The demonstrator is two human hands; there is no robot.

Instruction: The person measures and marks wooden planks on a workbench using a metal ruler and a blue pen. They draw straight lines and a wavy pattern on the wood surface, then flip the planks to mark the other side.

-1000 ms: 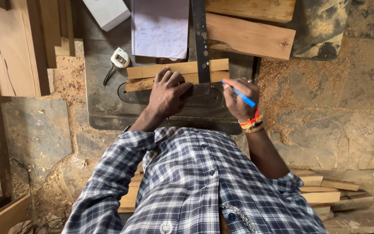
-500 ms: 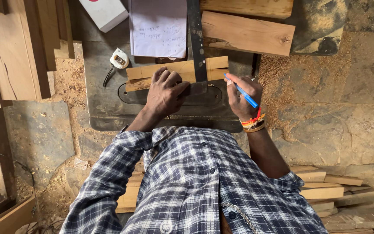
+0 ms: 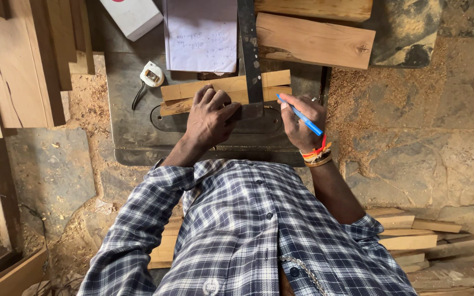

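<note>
Left hand [image 3: 210, 118], centre of frame, presses flat with fingers close together on the wood strips [image 3: 223, 87] and the dark metal square [image 3: 250, 55] (blade runs up to the top edge). Right hand [image 3: 301, 119], just right of it, pinches a blue pen [image 3: 301, 115]; tip seems to touch the strip's right end, hard to tell. Tape measure [image 3: 152, 74] sits upper left, paper sheet [image 3: 201, 35] top centre, on the grey metal table [image 3: 133, 140].

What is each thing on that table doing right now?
Left hand: pressing flat on the dark metal square ruler.
Right hand: gripping a blue pen, tip by the ruler.
Pale wooden strips: lying under the ruler.
White tape measure: lying on the grey metal table.
White paper sheet: lying flat.
</note>
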